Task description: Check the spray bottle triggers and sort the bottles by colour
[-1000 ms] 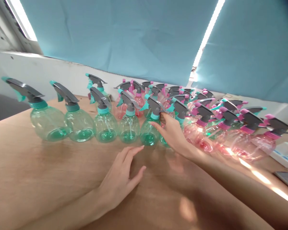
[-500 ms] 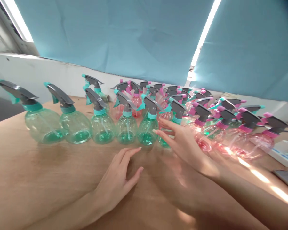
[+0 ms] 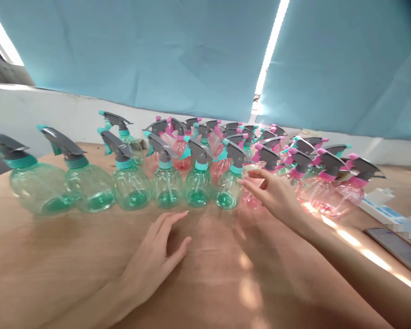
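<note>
A front row of clear green spray bottles with grey trigger heads and teal collars runs across the table. Just right of the last green spray bottle is my right hand. Its fingers are apart and empty, and a fingertip is close to that bottle's side; whether it touches I cannot tell. Partly behind this hand stands a pink spray bottle. My left hand rests low over the table, thumb and fingers spread, holding nothing. Nearest to it are two green spray bottles in the row.
More pink spray bottles continue the row to the right, with mixed pink and green ones crowded behind. A white and blue box and a dark flat device lie on the wooden table at right. Blue sheeting hangs behind.
My right hand has moved right, off the front of the last green bottle, which now shows fully. The view has shifted right. My left hand keeps its open shape.
</note>
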### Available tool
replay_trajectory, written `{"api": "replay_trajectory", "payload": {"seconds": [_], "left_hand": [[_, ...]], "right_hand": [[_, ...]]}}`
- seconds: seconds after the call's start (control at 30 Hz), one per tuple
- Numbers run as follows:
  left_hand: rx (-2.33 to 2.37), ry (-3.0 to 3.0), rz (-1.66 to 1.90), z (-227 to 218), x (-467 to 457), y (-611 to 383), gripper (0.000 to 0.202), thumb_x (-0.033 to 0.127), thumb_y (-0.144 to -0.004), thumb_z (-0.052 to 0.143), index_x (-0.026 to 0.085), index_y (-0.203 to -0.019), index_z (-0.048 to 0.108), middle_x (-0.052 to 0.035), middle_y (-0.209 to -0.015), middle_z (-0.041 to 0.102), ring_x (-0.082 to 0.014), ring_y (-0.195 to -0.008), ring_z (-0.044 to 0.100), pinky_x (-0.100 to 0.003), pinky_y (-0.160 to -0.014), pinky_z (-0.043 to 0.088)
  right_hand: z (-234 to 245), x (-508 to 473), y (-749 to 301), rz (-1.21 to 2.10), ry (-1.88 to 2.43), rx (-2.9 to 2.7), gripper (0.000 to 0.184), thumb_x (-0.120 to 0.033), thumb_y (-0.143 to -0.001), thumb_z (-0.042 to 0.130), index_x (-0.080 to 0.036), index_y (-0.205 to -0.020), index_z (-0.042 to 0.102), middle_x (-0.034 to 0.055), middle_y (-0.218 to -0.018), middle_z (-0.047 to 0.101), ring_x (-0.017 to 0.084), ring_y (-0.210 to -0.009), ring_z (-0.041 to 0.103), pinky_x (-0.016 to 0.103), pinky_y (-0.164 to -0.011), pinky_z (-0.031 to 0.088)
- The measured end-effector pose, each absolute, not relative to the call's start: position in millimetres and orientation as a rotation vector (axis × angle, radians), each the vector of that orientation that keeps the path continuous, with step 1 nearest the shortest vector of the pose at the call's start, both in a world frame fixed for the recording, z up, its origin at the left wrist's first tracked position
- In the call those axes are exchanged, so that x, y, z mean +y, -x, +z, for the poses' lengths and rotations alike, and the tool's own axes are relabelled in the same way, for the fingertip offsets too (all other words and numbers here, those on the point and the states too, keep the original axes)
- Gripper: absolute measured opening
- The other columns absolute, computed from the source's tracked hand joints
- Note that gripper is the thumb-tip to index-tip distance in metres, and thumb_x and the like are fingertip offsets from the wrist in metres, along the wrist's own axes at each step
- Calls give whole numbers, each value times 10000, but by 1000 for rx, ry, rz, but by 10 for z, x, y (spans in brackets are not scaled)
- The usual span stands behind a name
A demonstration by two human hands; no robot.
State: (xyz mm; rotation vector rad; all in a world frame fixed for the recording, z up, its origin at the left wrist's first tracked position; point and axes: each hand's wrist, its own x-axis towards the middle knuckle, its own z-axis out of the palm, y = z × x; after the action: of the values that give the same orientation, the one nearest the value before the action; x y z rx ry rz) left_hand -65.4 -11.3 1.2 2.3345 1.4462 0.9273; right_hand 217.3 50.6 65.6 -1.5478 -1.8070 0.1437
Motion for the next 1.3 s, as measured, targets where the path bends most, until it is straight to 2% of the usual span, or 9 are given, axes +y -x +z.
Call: {"api": "replay_trajectory", "payload": {"seconds": [0.2,0.33,0.47,0.67,0.73,0.87,0.97,1.13,1.3], "left_hand": [[1408,-2333,939,30,-111,601,322,303,-951,492,323,-1266,429,-26,-1179,589,-268,-1054,609,-425,-896,490],[1370,-2315,931,77,-116,508,313,292,-933,498,317,-1243,469,-15,-1110,608,-254,-972,640,-385,-826,516],[1301,-2308,905,118,-103,349,321,267,-919,501,313,-1235,469,-11,-1063,593,-234,-903,640,-376,-791,522],[1259,-2184,1079,143,-64,26,562,257,-885,564,314,-1374,294,-38,-1146,499,-224,-993,584,-393,-841,516],[1253,-2184,1106,134,-53,-83,635,285,-865,609,312,-1393,258,-54,-1202,465,-247,-1082,550,-428,-897,495],[1169,-2138,1050,99,-70,-304,756,330,-798,702,310,-1400,246,-91,-1355,391,-315,-1231,473,-526,-990,430],[1071,-2073,991,76,-122,-461,789,310,-762,739,306,-1396,269,-110,-1363,438,-350,-1244,472,-570,-991,425],[976,-2040,940,47,-209,-628,785,348,-753,779,302,-1373,301,-104,-1384,465,-347,-1264,468,-560,-1004,427],[872,-2091,884,42,-221,-728,859,335,-756,782,327,-1427,246,-97,-1437,410,-352,-1313,414,-566,-1026,404]], "right_hand": [[566,688,-2039,203,1589,-1813,774,-647,-772,597,-73,-1287,534,201,-1244,636,376,-1084,623,484,-859,479],[545,761,-1963,187,1603,-1840,760,-666,-755,591,-71,-1227,560,151,-902,719,346,-847,673,423,-654,495],[556,742,-1961,175,1608,-1880,677,-675,-770,557,-111,-1145,585,55,-636,637,280,-622,624,344,-500,414],[563,429,-2048,174,1507,-1984,757,-705,-756,567,-99,-1209,542,120,-916,682,293,-824,652,373,-653,483],[577,271,-2088,156,1515,-2000,779,-703,-747,582,-81,-1213,533,124,-893,683,284,-769,660,362,-615,484],[654,-50,-2195,-78,1586,-2113,601,-718,-745,567,-142,-902,636,49,-598,610,199,-435,547,320,-438,385],[698,-237,-2294,-215,1473,-2196,545,-704,-736,593,-161,-744,634,27,-488,558,175,-373,507,304,-400,350],[709,-366,-2519,-177,1276,-2175,571,-710,-774,538,-193,-987,651,89,-800,716,282,-712,684,365,-575,492],[722,-302,-2836,240,1466,-2135,507,-644,-768,606,-362,-1188,588,36,-1022,723,251,-681,690,351,-540,498]]}}
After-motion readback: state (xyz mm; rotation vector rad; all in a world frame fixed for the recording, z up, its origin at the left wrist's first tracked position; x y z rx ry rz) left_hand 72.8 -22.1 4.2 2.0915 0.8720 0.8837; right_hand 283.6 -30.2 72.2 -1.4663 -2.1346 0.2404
